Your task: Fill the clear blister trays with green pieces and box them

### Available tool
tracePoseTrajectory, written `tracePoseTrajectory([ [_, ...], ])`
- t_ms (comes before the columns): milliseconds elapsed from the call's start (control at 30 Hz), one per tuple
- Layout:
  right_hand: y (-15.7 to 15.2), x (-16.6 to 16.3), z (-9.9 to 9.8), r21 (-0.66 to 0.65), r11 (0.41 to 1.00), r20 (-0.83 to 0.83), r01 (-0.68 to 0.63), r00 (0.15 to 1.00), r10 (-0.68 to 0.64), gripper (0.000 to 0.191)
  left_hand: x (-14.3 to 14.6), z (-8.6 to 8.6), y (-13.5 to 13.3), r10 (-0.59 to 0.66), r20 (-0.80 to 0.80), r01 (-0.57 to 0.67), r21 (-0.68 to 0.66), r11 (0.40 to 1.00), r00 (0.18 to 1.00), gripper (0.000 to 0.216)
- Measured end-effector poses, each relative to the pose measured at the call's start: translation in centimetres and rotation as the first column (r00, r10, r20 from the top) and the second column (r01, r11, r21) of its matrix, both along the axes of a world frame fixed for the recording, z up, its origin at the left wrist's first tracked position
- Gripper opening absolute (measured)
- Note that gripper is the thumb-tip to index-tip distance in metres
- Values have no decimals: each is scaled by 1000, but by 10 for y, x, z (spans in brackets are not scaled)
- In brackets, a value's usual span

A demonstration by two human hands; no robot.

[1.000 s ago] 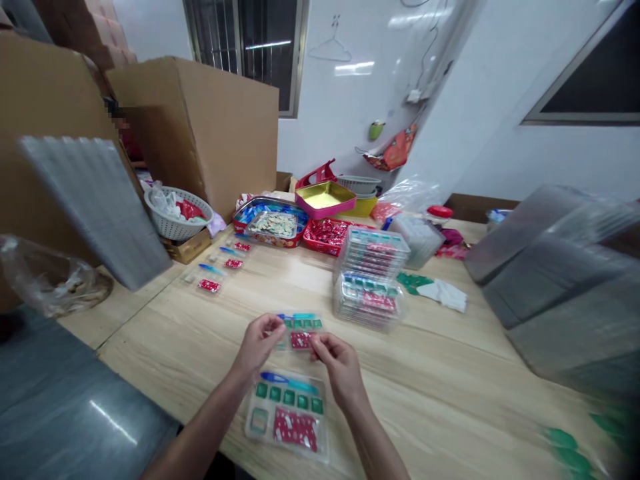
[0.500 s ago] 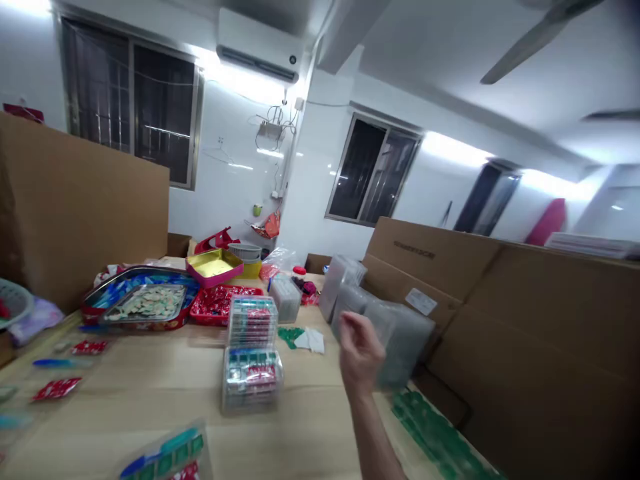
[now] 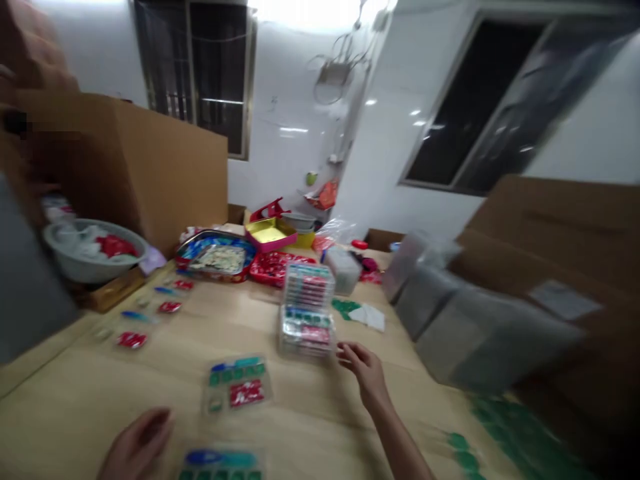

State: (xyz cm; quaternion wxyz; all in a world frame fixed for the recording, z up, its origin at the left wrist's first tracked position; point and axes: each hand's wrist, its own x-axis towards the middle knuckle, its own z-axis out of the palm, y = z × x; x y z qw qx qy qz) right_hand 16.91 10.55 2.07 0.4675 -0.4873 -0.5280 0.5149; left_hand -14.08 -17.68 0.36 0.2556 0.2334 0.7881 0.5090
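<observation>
Head view: right hand [image 3: 364, 373] has left the filled tray [image 3: 267, 381] for the stacked trays [image 3: 306, 347], grip loosely parted, apparently empty; left hand [image 3: 137, 443] blurred, I cannot tell. Tray lies between hands on counter [image 3: 305, 433], handling seemingly paused.

The left hand [image 3: 137, 443], out of view half a second ago, shows again toward the tabletop's [image 3: 320, 427] near edge. The right hand [image 3: 341, 353] moves from before the clear containers [image 3: 480, 333] at the right edge to just beside the filled stack [image 3: 307, 323]. Nearly together a second ago, the hands are now well apart.
</observation>
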Motion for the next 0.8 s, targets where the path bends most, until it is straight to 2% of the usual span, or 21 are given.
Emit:
tracePoseTrajectory([
  [67, -32, -16, -2, 22, 990, 65, -137, 989, 135, 37, 0, 2, 1, -20, 123, 17, 27, 1000, 992, 56],
  [100, -46, -24, -3, 72, 981, 134, -178, 977, 168, 34, 0, 2, 6, -32, 104, 31, 16, 999, 994, 60],
  [200, -83, -47, -3, 283, 939, 328, -193, 940, 94, 29, -2, 0, 27, -50, -53, 48, -42, 998, 997, 63],
  [333, -101, -70, -5, 374, 896, 376, -238, 922, 88, 29, -4, -3, 49, -74, -83, 71, -35, 997, 994, 62],
  [400, -93, -77, -4, 459, 865, 385, -203, 923, 12, 26, -6, 0, 66, -85, -74, 86, -1, 996, 994, 64],
  [467, -75, -78, 0, 577, 811, 371, -98, 916, -153, 29, -5, 7, 92, -115, -48, 117, 49, 992, 992, 67],
  [533, -52, -74, 4, 634, 773, 372, -7, 879, -297, 38, 1, 16, 127, -175, 1, 174, 110, 979, 985, 71],
  [600, -29, -68, 6, 594, 803, 408, 55, 839, -359, 49, 14, 27, 163, -249, 61, 236, 167, 957, 967, 74],
  [667, -11, -60, 6, 486, 867, 413, 112, 845, -340, 57, 32, 36, 194, -322, 117, 293, 214, 932, 940, 73],
  [733, 1, -52, 4, 385, 915, 371, 122, 887, -275, 59, 53, 44, 213, -399, 147, 353, 264, 897, 905, 68],
  [800, 7, -47, 4, 343, 935, 327, 85, 923, -204, 57, 76, 49, 220, -491, 152, 425, 327, 844, 858, 61],
])
